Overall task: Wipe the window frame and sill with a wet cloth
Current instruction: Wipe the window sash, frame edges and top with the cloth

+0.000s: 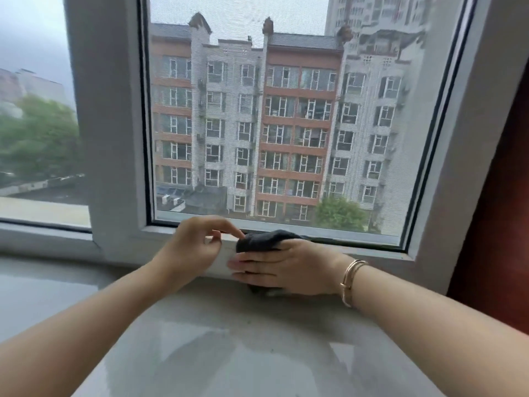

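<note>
Dark cloth [262, 239] lay draped over the frame's [357, 251] bottom rail, which ran left-right. The right hand [282, 267] pressed it flat-fingered. The left hand [197, 247], nearer the unwiped left stretch, touched the cloth's edge with one fingertip, other fingers loosely curled, holding nothing.

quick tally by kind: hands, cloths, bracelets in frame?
hands: 2, left hand with a fingertip on the cloth, right hand flat over it
cloth: 1, dark grey, against the lower window frame
bracelet: 1, gold, on the right wrist
total: 4
</note>
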A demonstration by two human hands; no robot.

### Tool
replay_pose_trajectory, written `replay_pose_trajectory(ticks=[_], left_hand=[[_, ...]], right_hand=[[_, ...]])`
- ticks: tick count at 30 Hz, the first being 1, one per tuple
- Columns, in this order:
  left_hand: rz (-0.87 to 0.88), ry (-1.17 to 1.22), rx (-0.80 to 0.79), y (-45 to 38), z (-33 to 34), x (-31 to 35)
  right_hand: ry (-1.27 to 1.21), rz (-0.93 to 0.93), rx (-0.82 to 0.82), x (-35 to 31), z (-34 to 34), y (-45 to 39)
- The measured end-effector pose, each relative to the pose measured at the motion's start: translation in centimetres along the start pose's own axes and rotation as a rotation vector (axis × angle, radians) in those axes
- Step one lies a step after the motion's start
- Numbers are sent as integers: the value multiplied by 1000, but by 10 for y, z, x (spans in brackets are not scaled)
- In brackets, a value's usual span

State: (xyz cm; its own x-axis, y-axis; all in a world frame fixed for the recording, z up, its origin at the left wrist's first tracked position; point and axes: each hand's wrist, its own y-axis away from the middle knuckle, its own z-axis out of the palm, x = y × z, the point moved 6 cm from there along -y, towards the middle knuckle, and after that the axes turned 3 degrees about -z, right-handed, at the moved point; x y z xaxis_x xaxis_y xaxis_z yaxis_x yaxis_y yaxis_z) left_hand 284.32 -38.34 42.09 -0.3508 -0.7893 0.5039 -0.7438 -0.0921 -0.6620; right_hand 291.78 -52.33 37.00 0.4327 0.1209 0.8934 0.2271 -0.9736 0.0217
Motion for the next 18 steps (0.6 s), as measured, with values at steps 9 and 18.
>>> replay_pose_trajectory(ticks=[9,18], left_hand=[[-168,-297,564,15,-87,-52],[-392,-59,566,13,-138,-103]], right_hand=[[-43,17,13,-6,-3,2],[-92,27,204,-7,-3,-128]])
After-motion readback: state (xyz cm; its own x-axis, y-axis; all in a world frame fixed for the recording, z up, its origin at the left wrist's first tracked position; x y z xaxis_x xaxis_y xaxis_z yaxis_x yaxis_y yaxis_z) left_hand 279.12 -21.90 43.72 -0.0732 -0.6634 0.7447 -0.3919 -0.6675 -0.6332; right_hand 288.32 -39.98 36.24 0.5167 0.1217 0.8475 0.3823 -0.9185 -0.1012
